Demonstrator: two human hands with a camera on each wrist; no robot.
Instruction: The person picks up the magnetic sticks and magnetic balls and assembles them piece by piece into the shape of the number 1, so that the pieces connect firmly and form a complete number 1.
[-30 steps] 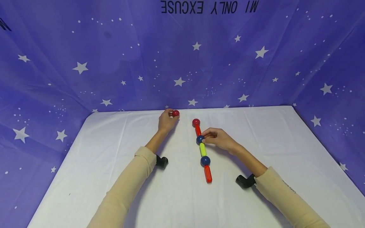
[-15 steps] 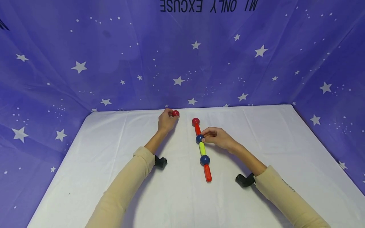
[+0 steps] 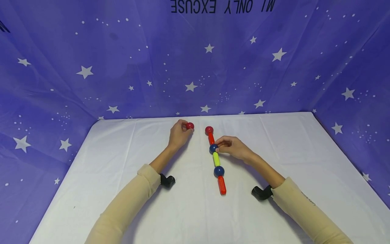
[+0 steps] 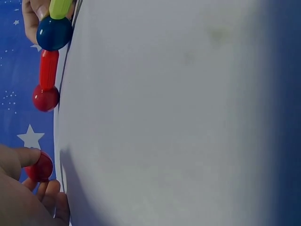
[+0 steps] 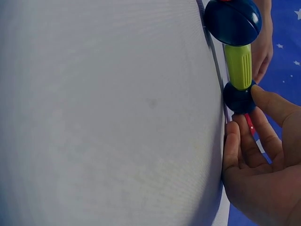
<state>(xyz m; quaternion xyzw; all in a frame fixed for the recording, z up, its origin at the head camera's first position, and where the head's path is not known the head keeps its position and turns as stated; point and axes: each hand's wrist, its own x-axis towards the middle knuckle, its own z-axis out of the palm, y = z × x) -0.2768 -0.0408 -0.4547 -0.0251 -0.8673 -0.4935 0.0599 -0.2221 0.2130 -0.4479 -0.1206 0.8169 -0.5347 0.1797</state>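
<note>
My left hand (image 3: 179, 135) pinches a loose red ball (image 3: 190, 126) between thumb and fingers, near the back edge of the table. To its right lies a straight chain of balls and rods. From the far end it runs: a red ball (image 3: 209, 130), a red rod (image 3: 211, 139), a blue ball (image 3: 213, 148), a yellow-green rod (image 3: 216, 159), a second blue ball (image 3: 219, 171) and a ridged red rod (image 3: 222, 185). My right hand (image 3: 235, 148) pinches the farther blue ball from the right side, as the right wrist view also shows. A small gap separates the loose red ball from the chain's far end.
A white cloth covers the table (image 3: 182, 210). Purple star-printed curtain (image 3: 170, 67) hangs behind and along both sides. Black wrist-worn pieces jut from under the left sleeve (image 3: 125, 206) and the right sleeve (image 3: 304, 210).
My left hand has drawn the loose red ball slightly toward me and to the right, closer to the chain. My right hand and the chain have stayed in place.
</note>
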